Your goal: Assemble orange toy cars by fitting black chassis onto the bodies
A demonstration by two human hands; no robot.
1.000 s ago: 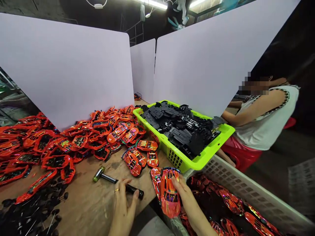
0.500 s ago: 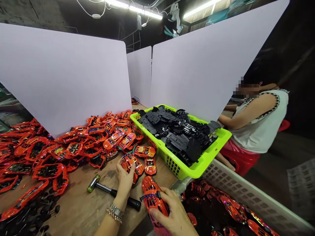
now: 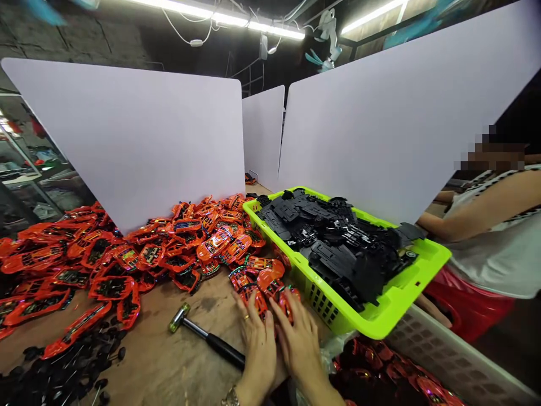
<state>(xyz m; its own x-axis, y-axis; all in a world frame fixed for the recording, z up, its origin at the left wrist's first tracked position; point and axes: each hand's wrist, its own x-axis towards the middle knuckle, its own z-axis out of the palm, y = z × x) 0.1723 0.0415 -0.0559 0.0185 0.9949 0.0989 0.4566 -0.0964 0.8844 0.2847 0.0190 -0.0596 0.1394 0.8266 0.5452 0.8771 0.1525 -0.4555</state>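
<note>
My left hand (image 3: 258, 335) lies over a red-orange toy car (image 3: 244, 282), its fingers and thumb apart around the near end. Close beside it, my right hand (image 3: 301, 338) has its thumb and fingers about another shiny red toy car (image 3: 270, 274). Both cars rest on the table among a few more of the same kind, and the hands partly cover them. Left of my left wrist lies a hammer (image 3: 211, 338) with a yellowish clear head and black grip; my forearm hides the handle's end.
A heap of red car shells (image 3: 147, 254) spreads to the left, with black wheels on axles (image 3: 67, 361) nearer. A green basket (image 3: 350, 324) holds black chassis parts. A pale crate (image 3: 460, 355) with red cars stands lower right. White partitions (image 3: 169, 141) rise behind; a person (image 3: 486, 225) sits right.
My right hand has brought its toy car up and left onto the table beside the other cars. My left hand now sits next to it. The view has swung left.
</note>
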